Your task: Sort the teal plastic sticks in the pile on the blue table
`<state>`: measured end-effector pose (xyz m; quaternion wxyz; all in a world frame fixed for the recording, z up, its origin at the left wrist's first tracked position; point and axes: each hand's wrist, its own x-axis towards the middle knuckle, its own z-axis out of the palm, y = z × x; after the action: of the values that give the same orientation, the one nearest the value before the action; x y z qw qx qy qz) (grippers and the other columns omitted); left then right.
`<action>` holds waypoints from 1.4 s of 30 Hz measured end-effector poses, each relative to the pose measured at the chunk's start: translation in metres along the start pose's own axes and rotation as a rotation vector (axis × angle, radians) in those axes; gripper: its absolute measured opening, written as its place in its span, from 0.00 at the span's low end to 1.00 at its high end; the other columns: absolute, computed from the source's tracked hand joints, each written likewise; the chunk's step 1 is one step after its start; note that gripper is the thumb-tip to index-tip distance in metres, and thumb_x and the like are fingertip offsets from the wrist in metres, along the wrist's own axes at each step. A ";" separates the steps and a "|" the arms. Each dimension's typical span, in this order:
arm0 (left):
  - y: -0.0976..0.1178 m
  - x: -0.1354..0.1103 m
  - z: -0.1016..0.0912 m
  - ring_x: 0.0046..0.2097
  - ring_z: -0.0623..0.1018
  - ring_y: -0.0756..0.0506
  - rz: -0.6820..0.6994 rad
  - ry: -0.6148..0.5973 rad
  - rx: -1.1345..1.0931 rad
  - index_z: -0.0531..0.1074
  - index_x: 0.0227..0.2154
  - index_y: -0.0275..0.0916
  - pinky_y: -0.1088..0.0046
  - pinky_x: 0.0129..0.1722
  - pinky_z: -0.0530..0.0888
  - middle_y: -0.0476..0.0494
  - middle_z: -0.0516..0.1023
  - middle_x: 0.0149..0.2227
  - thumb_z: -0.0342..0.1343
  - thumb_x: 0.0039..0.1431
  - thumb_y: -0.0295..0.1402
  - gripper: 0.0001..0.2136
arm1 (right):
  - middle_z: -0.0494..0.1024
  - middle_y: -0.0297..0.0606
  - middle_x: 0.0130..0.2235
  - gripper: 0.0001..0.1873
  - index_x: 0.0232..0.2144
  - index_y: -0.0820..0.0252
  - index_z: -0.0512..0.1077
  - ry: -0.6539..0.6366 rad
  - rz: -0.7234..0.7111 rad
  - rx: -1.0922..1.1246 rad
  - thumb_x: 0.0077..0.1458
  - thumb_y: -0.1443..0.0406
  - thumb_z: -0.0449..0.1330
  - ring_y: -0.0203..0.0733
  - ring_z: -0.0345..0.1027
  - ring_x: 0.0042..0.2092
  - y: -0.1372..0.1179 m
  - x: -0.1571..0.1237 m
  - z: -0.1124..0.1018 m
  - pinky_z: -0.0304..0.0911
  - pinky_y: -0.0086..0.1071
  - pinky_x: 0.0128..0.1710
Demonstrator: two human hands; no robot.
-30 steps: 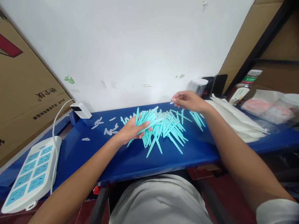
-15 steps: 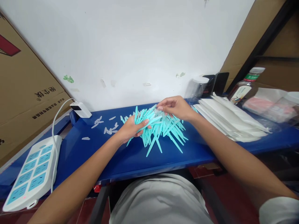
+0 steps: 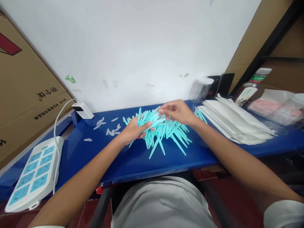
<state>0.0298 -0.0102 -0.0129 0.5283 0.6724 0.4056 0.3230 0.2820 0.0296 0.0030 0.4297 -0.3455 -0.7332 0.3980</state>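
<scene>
Obs: left grip (image 3: 134,131) closed around a fanned bundle of teal sticks (image 3: 149,119), held just over the loose pile (image 3: 172,134) mid-bench (image 3: 133,161). The right grip (image 3: 177,111) has its fingers drawn together, touching the bundle's far end; cannot tell if it pinches one. Sticks judged light, thin, stiff and smooth, apt to slip and splay. Best pinched mid-length across the flat sides.

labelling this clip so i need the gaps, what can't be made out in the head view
All in the head view.
What the right hand pinches, if anything: its own curled fingertips cover it.
How many teal sticks the left hand grips: they overlap and the hand covers part.
Label on the bottle: too small to read.
The bags at the right: blurred, cut off by the edge.
</scene>
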 end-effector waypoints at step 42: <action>-0.002 -0.001 -0.002 0.22 0.65 0.54 -0.059 -0.010 0.011 0.69 0.45 0.39 0.76 0.19 0.59 0.37 0.83 0.41 0.65 0.59 0.58 0.27 | 0.81 0.59 0.51 0.25 0.51 0.66 0.80 0.157 0.810 -1.212 0.60 0.53 0.67 0.59 0.77 0.51 0.087 0.013 -0.139 0.70 0.40 0.44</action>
<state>0.0272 -0.0096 -0.0147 0.5358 0.6646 0.4246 0.3015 0.4167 0.1194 -0.0255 0.0336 -0.7939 -0.6066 0.0240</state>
